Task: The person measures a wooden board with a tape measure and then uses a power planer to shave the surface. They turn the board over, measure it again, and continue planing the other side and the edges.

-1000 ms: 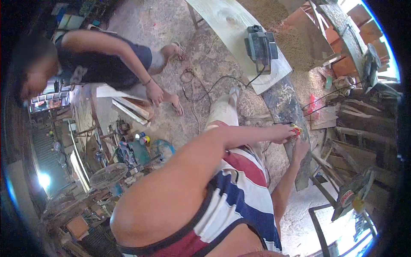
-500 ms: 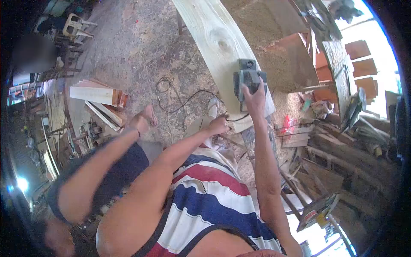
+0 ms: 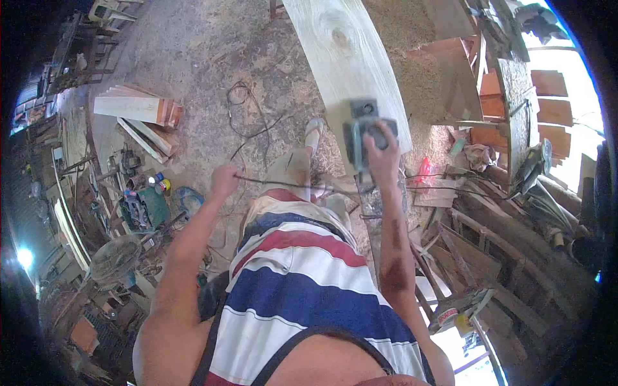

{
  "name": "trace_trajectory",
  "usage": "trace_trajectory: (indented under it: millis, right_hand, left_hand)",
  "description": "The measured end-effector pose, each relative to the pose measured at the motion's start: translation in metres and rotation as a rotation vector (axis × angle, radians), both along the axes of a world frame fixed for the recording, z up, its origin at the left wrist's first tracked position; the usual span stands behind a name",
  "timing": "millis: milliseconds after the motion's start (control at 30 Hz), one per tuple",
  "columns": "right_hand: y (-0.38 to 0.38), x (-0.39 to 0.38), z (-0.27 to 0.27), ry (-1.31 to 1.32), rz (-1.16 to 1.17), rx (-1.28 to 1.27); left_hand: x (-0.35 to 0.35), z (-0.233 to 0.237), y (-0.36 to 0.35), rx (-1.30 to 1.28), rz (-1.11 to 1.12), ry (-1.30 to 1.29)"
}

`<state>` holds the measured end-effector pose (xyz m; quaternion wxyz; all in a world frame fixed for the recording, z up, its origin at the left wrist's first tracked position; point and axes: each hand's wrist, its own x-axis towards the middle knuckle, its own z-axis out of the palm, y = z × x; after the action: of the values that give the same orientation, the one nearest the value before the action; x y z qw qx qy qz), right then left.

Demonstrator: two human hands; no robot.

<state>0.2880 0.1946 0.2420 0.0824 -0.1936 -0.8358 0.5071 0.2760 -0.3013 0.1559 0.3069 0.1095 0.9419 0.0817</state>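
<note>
My right hand [image 3: 384, 154] is closed around a dark electric planer [image 3: 365, 132], slightly blurred, near the close end of a long pale wooden board [image 3: 357, 71]. A large knot shows in the board's grain further up. Out to the left, well away from the board, my left hand [image 3: 224, 181] is closed on the black power cord [image 3: 277, 183]. From that fist the cord runs rightward across my legs toward the board's near end, and a loose part of it lies looped on the floor.
Cut boards [image 3: 132, 108] lie stacked on the floor at left. Tools and a green case [image 3: 154, 207] clutter the lower left. At right are reddish panels [image 3: 550, 96], a red plastic item [image 3: 424, 168] and piled timber [image 3: 508, 244]. Shavings cover the floor.
My left hand has swung left from beside the board, drawing the cord with it. The other person at left has gone from view. The planer stays near the board's close end in my right hand.
</note>
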Motion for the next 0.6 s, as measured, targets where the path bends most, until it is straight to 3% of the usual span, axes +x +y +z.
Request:
trace_trajectory:
  millis: [67,167,267,367,467,567,600]
  right_hand:
    - [-0.013,0.054,0.005,-0.093,0.044,-0.030]
    - [-0.029,0.113,0.005,-0.169,0.079,-0.083]
    - [-0.038,0.112,0.007,-0.178,0.063,-0.136]
    - [-0.042,0.057,0.000,-0.135,0.106,-0.114]
    - [-0.047,-0.029,-0.004,-0.068,0.153,-0.061]
    - [-0.058,-0.136,-0.009,-0.119,0.167,-0.065]
    - [-0.062,-0.172,-0.009,-0.120,0.179,-0.053]
  left_hand:
    - [0.054,-0.030,-0.047,0.113,0.114,0.141]
    - [0.101,0.007,-0.035,0.040,0.278,0.126]
    - [0.125,0.006,-0.020,0.118,0.468,0.085]
    - [0.138,-0.035,-0.032,0.042,0.456,0.047]
    - [0.120,-0.051,-0.035,0.129,0.275,0.199]
    - [0.080,-0.078,-0.046,0.307,0.889,-0.084]
    - [0.057,-0.068,-0.040,0.273,0.891,-0.049]
